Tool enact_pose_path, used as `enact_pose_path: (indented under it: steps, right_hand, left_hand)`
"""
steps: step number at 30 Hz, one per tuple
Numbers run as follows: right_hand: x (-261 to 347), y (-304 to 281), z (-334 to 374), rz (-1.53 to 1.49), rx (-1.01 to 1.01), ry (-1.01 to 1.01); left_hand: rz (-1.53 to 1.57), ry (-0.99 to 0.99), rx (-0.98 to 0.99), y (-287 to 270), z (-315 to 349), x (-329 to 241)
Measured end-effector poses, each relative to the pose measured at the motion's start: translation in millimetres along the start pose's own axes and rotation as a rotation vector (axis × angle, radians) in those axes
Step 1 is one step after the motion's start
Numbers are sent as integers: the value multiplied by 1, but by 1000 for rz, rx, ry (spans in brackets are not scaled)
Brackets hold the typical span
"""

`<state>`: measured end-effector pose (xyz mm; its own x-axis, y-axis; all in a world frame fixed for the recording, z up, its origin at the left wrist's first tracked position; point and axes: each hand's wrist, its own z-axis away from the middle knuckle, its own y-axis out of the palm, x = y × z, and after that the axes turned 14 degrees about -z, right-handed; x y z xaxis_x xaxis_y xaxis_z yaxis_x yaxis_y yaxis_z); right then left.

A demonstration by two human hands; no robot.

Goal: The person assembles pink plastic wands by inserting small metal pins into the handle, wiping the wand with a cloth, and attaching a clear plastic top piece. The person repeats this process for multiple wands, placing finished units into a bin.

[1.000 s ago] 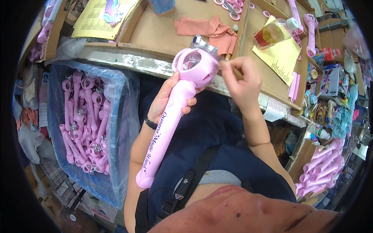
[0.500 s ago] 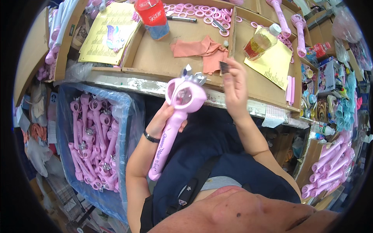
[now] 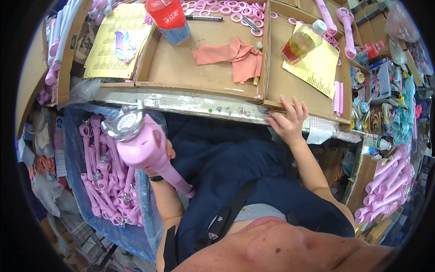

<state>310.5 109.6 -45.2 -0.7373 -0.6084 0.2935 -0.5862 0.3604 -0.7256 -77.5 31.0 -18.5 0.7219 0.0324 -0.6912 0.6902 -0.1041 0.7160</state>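
Observation:
My left hand (image 3: 170, 149), mostly hidden behind a pink toy wand (image 3: 146, 148), is closed around it below its head. The wand's silver crown end points up and left, over the near-right part of a blue-lined bin (image 3: 152, 199). Its handle slants down toward my lap. Inside the bin lie several similar pink wands (image 3: 106, 167) with silver tops. My right hand (image 3: 291, 121) is open with fingers spread, close to the front edge of the right cardboard tray (image 3: 299, 100). Nothing shows in its fingers.
In the middle tray (image 3: 181, 75) lie an orange cloth (image 3: 235, 56), a black marker (image 3: 204, 18) and pink rings (image 3: 235, 17), beside a red packet (image 3: 166, 20). The right tray holds a bottle of yellow liquid (image 3: 301, 43) on a yellow sheet (image 3: 317, 72). More pink handles (image 3: 385, 186) are stacked at right.
My left hand has swung the wand left toward the bin and tipped its crown leftward. My right hand has moved down from the cloth and opened; the small dark piece it held is gone from it.

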Motion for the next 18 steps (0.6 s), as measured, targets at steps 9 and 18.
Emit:
enact_pose_path:
  steps: [9,18]
  right_hand:
    - [14,-5,-85,-316,42,22]
    - [-8,74,-246,-164,769,155]
  left_hand:
    - [-102,146,-220,-17,1,-28]
    - [-134,243,-175,-36,18,-18]
